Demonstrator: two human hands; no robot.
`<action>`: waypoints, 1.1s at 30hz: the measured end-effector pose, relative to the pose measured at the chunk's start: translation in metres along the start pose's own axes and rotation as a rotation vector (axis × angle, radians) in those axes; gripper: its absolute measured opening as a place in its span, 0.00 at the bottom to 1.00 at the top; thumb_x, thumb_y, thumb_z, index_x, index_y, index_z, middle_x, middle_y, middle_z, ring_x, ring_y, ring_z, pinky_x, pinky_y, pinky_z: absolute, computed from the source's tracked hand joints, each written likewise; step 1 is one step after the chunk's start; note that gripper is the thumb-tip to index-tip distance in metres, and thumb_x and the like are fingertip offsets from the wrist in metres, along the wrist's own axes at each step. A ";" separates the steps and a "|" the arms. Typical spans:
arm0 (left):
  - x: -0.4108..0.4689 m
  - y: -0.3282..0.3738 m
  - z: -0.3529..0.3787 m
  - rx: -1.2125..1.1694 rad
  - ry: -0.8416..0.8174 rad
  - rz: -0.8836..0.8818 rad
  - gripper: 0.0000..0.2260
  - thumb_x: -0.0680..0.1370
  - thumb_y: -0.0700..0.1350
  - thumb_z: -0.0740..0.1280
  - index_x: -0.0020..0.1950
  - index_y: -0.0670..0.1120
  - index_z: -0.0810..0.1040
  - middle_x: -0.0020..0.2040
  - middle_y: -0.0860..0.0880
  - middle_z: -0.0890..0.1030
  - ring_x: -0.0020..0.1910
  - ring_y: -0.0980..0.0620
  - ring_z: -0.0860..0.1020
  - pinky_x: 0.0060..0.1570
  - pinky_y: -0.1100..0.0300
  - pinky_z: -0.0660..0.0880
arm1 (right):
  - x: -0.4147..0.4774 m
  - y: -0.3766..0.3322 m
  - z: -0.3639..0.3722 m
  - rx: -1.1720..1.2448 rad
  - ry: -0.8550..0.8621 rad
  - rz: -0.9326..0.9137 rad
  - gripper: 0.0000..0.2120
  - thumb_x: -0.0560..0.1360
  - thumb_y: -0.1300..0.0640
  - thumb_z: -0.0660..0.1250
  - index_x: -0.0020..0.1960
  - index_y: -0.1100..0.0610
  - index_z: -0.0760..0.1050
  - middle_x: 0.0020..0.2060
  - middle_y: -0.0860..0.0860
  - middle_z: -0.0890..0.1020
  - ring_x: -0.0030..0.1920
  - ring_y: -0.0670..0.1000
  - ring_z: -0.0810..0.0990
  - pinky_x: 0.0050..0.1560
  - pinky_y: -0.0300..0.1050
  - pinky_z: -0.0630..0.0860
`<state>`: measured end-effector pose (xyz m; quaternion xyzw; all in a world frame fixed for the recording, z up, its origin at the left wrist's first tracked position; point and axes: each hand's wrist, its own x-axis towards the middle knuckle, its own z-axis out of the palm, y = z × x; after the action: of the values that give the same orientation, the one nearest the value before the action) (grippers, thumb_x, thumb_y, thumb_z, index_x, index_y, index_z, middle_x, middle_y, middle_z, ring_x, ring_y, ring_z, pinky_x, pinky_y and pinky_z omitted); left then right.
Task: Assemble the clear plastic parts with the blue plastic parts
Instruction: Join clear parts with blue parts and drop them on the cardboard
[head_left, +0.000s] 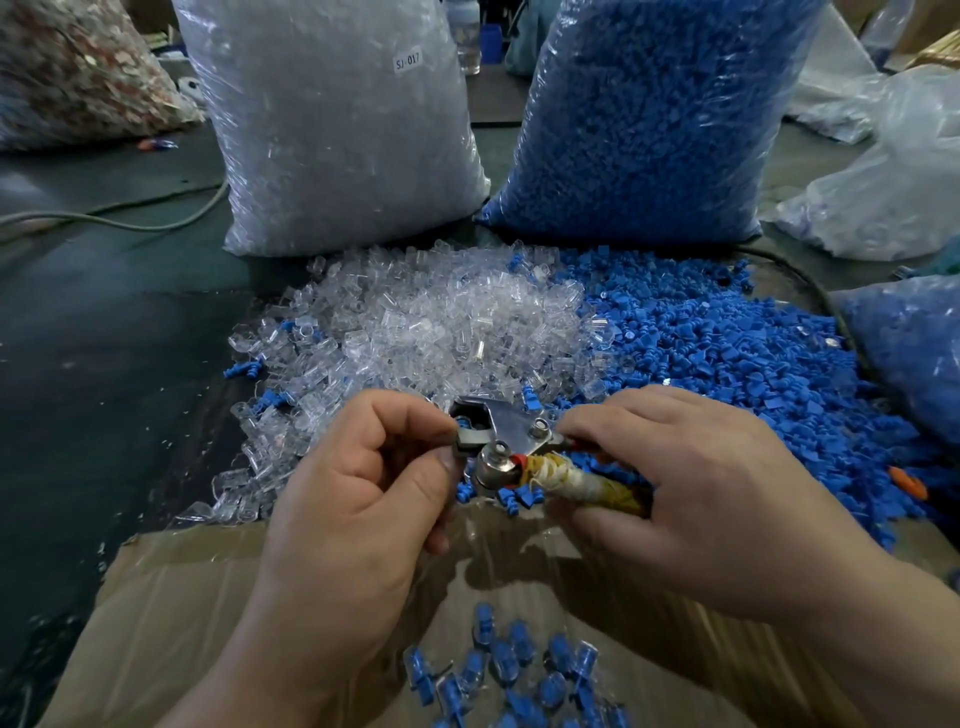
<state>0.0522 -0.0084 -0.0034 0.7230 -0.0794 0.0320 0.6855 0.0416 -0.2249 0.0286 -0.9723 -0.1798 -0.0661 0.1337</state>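
A loose heap of clear plastic parts lies on the table, with a heap of blue plastic parts to its right. My right hand grips the taped handles of a metal plier-like press tool. My left hand is curled with fingertips pinched at the tool's jaw on the left; whatever small part it holds there is hidden. Several joined clear-and-blue pieces lie in a cardboard box below my hands.
A tall bag of clear parts and a tall bag of blue parts stand behind the heaps. More plastic bags sit at the right. A cable runs across the dark table at left.
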 end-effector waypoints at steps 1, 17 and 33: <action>0.001 -0.001 -0.001 0.030 0.036 0.012 0.10 0.74 0.41 0.69 0.44 0.58 0.79 0.32 0.49 0.80 0.26 0.54 0.76 0.25 0.64 0.74 | -0.001 0.002 0.000 -0.004 -0.005 0.017 0.25 0.70 0.34 0.59 0.62 0.44 0.75 0.45 0.39 0.79 0.47 0.44 0.77 0.48 0.43 0.76; -0.003 0.002 0.009 0.190 -0.075 -0.246 0.12 0.77 0.42 0.70 0.43 0.61 0.79 0.29 0.47 0.81 0.22 0.56 0.75 0.23 0.68 0.72 | 0.019 0.022 0.007 -0.194 0.095 0.207 0.27 0.72 0.34 0.59 0.62 0.49 0.75 0.56 0.47 0.78 0.59 0.54 0.71 0.60 0.55 0.66; -0.005 0.010 0.008 0.152 -0.158 -0.218 0.19 0.70 0.65 0.62 0.40 0.51 0.79 0.27 0.46 0.80 0.22 0.53 0.75 0.22 0.64 0.71 | 0.009 -0.032 0.021 0.007 0.174 -0.193 0.12 0.79 0.52 0.57 0.42 0.55 0.75 0.38 0.49 0.76 0.39 0.53 0.74 0.42 0.47 0.71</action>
<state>0.0451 -0.0167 0.0055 0.7775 -0.0514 -0.0937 0.6197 0.0402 -0.1873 0.0174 -0.9407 -0.2603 -0.1621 0.1450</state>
